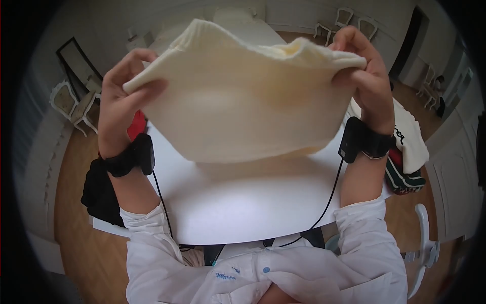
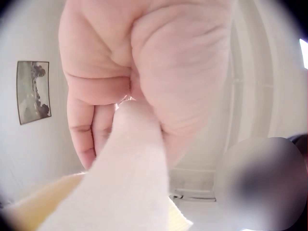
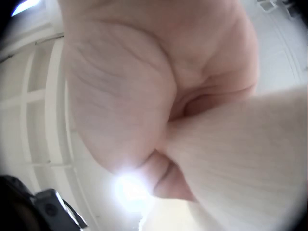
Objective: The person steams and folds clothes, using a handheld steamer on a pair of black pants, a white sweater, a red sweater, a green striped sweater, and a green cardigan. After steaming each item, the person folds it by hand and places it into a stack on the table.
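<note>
A cream knit garment is held up, spread between both hands above the white table. My left hand pinches its left edge between thumb and fingers. At the opposite edge my right hand grips the cloth the same way. The top edge sags between the hands, with a yellowish fold showing near the right. In the left wrist view a strip of the garment runs down from the palm. The right wrist view has the cloth stretching away from the fingers.
Folded clothes, among them a white piece with black lettering and a green striped one, lie at the table's right. Black cloth and a red item are at the left. Thin cables hang from both wrist cameras.
</note>
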Action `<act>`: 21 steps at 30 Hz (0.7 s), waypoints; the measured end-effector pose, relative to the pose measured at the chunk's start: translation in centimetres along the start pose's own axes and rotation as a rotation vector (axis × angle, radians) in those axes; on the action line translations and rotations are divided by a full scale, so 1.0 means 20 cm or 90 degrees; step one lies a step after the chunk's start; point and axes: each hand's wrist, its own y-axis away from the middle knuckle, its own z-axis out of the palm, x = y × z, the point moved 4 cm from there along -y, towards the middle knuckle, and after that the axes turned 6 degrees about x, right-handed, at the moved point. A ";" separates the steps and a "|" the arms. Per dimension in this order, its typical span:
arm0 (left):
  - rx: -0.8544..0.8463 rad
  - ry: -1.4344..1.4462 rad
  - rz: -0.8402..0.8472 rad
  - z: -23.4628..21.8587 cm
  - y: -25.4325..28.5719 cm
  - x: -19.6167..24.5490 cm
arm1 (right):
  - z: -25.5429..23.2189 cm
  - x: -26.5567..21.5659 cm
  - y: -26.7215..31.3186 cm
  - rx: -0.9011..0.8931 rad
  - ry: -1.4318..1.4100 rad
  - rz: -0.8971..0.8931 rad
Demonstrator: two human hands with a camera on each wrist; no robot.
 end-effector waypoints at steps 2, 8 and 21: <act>0.050 0.114 -0.009 0.02 0.04 0.11 | 0.00 -0.08 0.02 0.051 -0.231 0.022; 0.043 0.169 -0.144 0.04 0.02 0.00 | 0.05 0.06 -0.01 0.045 -0.196 0.061; 0.186 -0.023 0.137 0.04 -0.09 -0.21 | 0.10 0.23 -0.07 0.272 -0.023 -0.131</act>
